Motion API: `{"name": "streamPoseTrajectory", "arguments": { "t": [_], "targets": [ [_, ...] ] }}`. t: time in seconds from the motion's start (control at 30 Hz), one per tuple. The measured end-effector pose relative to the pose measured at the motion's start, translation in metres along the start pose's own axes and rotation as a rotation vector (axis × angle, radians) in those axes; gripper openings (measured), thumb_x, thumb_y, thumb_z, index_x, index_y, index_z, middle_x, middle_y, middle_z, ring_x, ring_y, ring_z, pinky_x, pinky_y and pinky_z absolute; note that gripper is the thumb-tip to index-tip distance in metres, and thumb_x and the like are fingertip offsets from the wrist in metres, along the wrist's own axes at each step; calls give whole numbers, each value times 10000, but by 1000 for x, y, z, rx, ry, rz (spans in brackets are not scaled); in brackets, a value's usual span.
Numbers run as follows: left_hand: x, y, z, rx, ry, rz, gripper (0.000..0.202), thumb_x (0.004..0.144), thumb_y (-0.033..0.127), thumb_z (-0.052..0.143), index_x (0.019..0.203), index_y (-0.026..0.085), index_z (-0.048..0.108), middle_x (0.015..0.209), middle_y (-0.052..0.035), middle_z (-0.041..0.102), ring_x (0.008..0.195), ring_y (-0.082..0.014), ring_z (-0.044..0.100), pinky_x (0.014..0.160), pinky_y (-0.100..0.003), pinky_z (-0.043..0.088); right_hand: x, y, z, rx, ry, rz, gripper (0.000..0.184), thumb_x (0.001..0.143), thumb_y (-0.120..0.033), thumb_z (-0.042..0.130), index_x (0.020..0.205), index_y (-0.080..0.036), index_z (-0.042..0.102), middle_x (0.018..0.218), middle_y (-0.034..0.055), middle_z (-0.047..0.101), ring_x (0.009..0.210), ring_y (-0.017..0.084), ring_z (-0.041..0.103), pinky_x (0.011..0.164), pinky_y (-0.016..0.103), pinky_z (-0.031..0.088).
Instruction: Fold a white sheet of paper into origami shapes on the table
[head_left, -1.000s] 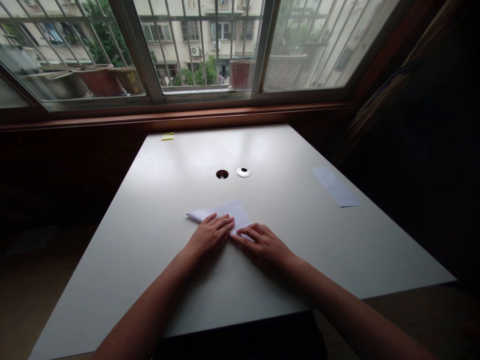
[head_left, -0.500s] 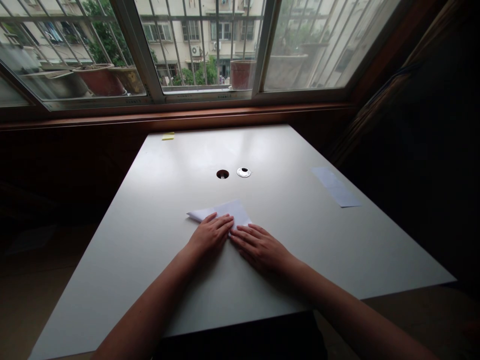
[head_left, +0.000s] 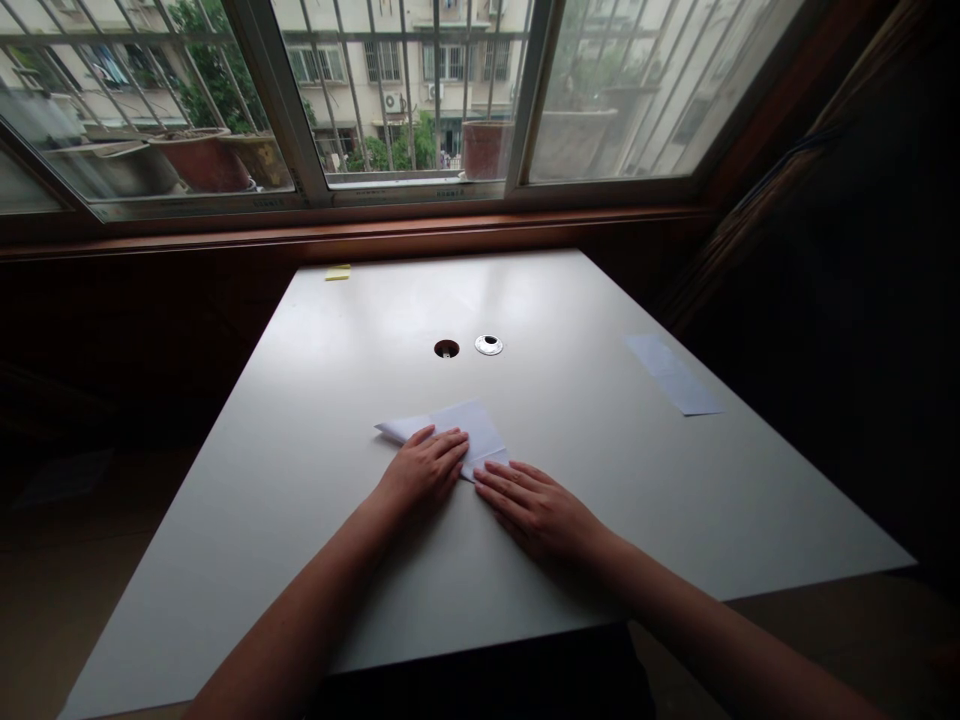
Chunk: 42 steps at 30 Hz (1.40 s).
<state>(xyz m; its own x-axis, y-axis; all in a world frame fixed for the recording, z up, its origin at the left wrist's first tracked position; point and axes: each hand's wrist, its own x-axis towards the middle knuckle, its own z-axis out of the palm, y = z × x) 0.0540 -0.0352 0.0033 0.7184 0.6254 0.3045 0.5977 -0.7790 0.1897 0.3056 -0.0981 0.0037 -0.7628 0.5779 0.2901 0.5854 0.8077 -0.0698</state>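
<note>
Smooth white tabletop [head_left: 225, 500], lightly glossy at its far end, stands before a barred window [head_left: 409, 110] above a reddish-brown wooden sill [head_left: 420, 222]; surroundings dim. Round hole [head_left: 446, 349] beyond centre, shiny ringed disc [head_left: 489, 347] just right of it. Creased white sheet [head_left: 675, 376] lies at the right edge. Folded, pointed white paper [head_left: 486, 428] sits mid-table. Left hand [head_left: 426, 465] lies flat over it, fingers extended; right hand [head_left: 536, 508], likewise flat, touches its near-right edge.
</note>
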Motion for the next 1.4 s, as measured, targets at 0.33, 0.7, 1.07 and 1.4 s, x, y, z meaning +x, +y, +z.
{"name": "streamPoseTrajectory", "arguments": {
  "t": [0.33, 0.7, 1.07, 1.4],
  "targets": [
    [0, 1, 1, -11, 4, 1, 387, 998, 263, 391, 1354, 196, 528, 1407, -79, 558, 1338, -205, 481, 1144, -429, 323, -23, 1, -16, 5, 4, -19, 485, 948, -159, 478, 1432, -159, 462, 1412, 103, 549, 1314, 249, 498, 1080, 433, 438],
    [0, 1, 3, 2, 17, 4, 379, 1000, 296, 405, 1343, 203, 538, 1395, -77, 569, 1334, -208, 485, 1144, -429, 320, 6, -4, -4, -23, 53, -35, 465, 961, -236, 498, 1420, -165, 482, 1417, 85, 547, 1298, 247, 515, 1125, 442, 401],
    [0, 2, 1, 4, 12, -2, 390, 994, 292, 412, 1354, 198, 531, 1403, -76, 563, 1341, -207, 477, 1151, -434, 316, -28, -1, -15, 7, -6, -54, 532, 925, -125, 463, 1455, -133, 424, 1449, 114, 506, 1357, 245, 461, 1105, 438, 435],
    [1, 3, -3, -10, 4, -9, 399, 995, 292, 402, 1365, 208, 525, 1402, -77, 563, 1340, -213, 480, 1154, -442, 317, -67, 7, -33, 1, 40, -102, 482, 889, -146, 537, 1371, -126, 531, 1336, 122, 612, 1262, 245, 564, 1028, 410, 515]
  ]
}}
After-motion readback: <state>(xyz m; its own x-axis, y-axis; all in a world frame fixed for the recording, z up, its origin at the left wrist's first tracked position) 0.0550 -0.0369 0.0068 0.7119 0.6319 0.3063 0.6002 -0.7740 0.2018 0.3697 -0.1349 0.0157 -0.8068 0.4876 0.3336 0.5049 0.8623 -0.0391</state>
